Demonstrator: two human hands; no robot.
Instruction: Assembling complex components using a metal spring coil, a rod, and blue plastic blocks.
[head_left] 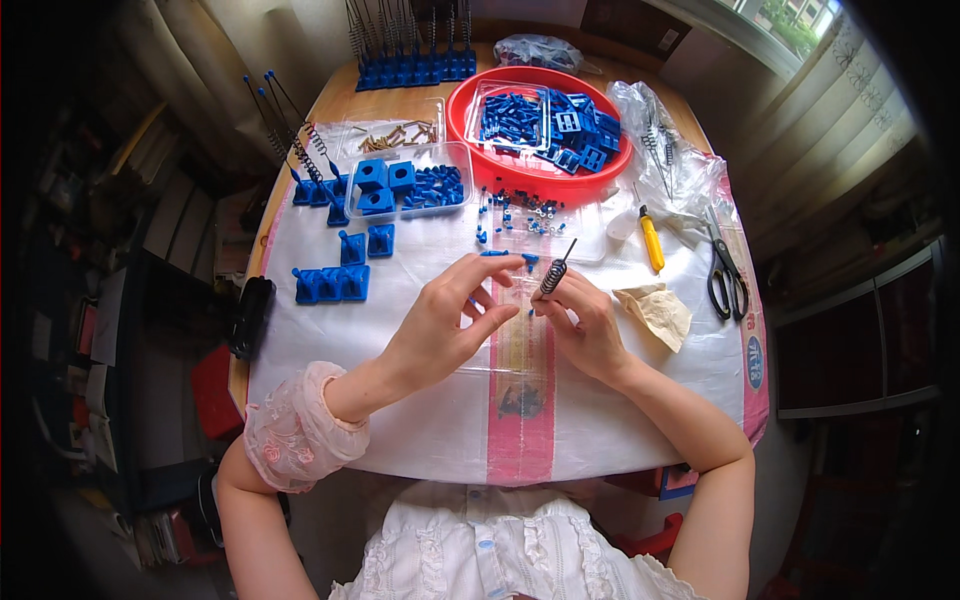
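My right hand (588, 328) pinches the lower end of a black coil spring (553, 276), which tilts up with a thin dark rod rising from its top. A bit of blue shows under those fingertips. Just left of the spring hovers my left hand (448, 308), its thumb and fingers apart and nothing visibly held. Small blue plastic pieces (530, 259) lie beyond the fingertips. Farther left on the cloth stand a joined row of blue square bases with upright posts (330, 285) and two single ones, including a blue base (380, 240).
A clear box of blue parts (408, 212) stands left of a red basin (625, 160) filled with blue pieces. Screws (398, 136) lie behind. Rightward are a yellow utility knife (652, 240), scissors (727, 280) and crumpled paper (656, 316). Assembled spring stands (415, 70) fill the far edge.
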